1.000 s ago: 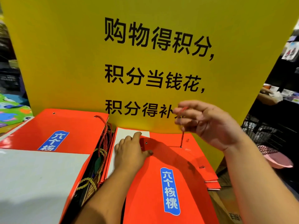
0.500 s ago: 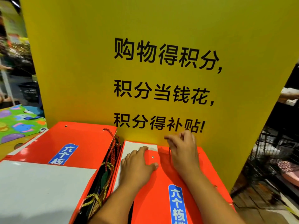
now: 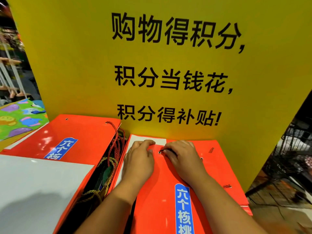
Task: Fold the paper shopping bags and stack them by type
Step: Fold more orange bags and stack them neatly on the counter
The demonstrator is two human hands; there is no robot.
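A flat orange paper bag [image 3: 165, 196] with a blue label lies on top of the right stack. My left hand [image 3: 138, 163] rests palm-down on its upper left edge, fingers reaching onto a white panel [image 3: 148, 140] beneath. My right hand [image 3: 183, 160] lies on the bag beside it, its fingertips pinching a thin dark cord at a metal eyelet [image 3: 159, 152]. More orange bags [image 3: 236, 188] of the same kind fan out under this one. A second stack of orange bags [image 3: 81, 135] lies to the left, partly covered by a white sheet [image 3: 38, 188].
Red and gold rope handles [image 3: 116, 149] bunch in the gap between the two stacks. A tall yellow sign board [image 3: 168, 65] stands right behind the bags. A wire basket [image 3: 287, 157] sits at the right, and a colourful mat [image 3: 18, 117] lies at the far left.
My right hand came down from above the bag, where it held the cord raised, and now lies on the bag at the eyelet. The left hand stayed pressing the bag.
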